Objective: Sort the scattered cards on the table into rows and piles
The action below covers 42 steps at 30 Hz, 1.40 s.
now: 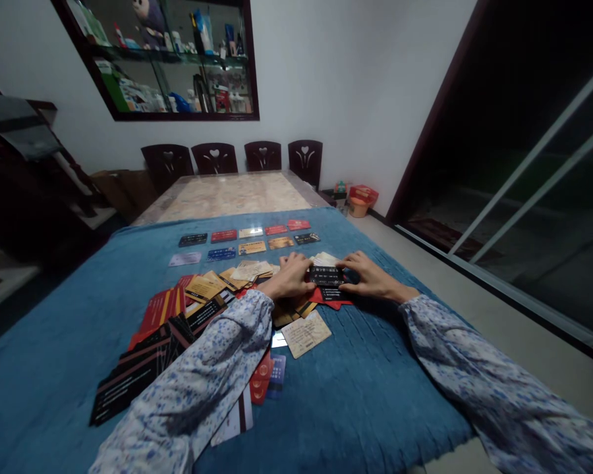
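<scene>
Between my two hands is a black card [326, 275] with pale print, gripped at its left edge by my left hand [292, 276] and at its right edge by my right hand [368, 276]. Both hands have thumb and fingers closed on it. Beneath it lie another black card [332, 294] and red cards. A fanned heap of black cards [143, 365], red cards [163, 309] and yellow cards [205, 288] spreads to the left, partly hidden by my left sleeve. Near my left wrist a beige card [306, 334] lies flat.
Beyond my hands, two rows of cards, among them a blue card [221, 254] and a red card [224, 235], lie on the blue cloth [375, 388]. The marble tabletop [232, 191] shows past the cloth. Dark chairs [263, 156] stand at the far end.
</scene>
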Each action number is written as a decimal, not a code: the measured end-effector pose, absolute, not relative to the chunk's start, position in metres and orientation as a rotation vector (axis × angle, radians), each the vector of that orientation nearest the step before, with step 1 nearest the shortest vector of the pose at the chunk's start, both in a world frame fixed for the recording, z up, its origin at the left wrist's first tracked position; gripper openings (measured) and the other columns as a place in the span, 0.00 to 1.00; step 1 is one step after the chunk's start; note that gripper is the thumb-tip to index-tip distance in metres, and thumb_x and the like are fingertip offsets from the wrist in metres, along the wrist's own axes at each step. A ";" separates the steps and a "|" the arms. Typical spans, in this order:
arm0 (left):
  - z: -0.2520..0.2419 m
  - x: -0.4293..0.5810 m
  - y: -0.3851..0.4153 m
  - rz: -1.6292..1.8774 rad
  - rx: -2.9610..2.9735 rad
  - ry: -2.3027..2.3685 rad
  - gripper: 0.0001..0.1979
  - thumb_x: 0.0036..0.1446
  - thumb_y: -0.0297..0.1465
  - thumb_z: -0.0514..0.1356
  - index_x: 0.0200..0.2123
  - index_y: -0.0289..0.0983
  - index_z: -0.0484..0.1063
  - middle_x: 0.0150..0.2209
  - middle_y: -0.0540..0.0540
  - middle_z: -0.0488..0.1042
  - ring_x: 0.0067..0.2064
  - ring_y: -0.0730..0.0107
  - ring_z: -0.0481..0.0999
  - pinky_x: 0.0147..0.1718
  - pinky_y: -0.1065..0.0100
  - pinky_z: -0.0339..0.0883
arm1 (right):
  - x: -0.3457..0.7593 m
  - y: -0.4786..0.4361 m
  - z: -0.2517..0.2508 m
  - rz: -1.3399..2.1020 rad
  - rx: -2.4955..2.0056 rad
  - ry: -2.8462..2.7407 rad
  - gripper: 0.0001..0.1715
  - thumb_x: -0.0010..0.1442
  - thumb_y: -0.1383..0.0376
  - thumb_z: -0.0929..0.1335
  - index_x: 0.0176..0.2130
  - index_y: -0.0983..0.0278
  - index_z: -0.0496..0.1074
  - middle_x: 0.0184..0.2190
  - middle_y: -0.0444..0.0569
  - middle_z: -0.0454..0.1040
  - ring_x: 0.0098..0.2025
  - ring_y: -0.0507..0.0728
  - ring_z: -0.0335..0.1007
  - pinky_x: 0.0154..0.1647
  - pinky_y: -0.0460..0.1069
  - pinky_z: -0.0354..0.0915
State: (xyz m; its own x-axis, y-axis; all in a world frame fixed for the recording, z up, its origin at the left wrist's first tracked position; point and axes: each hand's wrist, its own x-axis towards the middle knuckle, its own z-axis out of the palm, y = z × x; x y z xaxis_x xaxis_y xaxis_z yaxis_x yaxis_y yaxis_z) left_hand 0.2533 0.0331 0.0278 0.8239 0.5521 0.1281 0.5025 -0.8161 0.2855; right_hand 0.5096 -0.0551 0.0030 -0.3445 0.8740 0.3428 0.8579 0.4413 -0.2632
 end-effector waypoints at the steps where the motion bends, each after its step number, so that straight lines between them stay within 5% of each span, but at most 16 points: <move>1: 0.028 0.253 0.034 0.294 2.766 0.815 0.17 0.56 0.36 0.64 0.49 0.38 0.74 0.49 0.40 0.73 0.54 0.49 0.66 0.55 0.48 0.59 | 0.509 -0.055 0.004 0.055 -1.462 -2.267 0.26 0.59 0.54 0.74 0.55 0.60 0.78 0.47 0.58 0.76 0.50 0.66 0.68 0.53 0.65 0.69; 15: 0.040 0.230 0.035 0.286 2.800 0.856 0.17 0.56 0.38 0.65 0.48 0.38 0.76 0.49 0.39 0.74 0.55 0.48 0.66 0.56 0.48 0.59 | 0.497 -0.035 0.015 0.027 -1.518 -2.342 0.23 0.57 0.51 0.76 0.48 0.60 0.80 0.40 0.54 0.78 0.45 0.64 0.71 0.45 0.58 0.68; 42: 0.066 0.110 0.080 0.201 2.831 1.075 0.17 0.56 0.39 0.66 0.48 0.40 0.76 0.50 0.40 0.74 0.54 0.49 0.67 0.52 0.52 0.63 | 0.379 0.048 0.041 0.036 -1.298 -2.508 0.22 0.57 0.51 0.77 0.45 0.63 0.80 0.43 0.55 0.79 0.47 0.64 0.70 0.47 0.55 0.65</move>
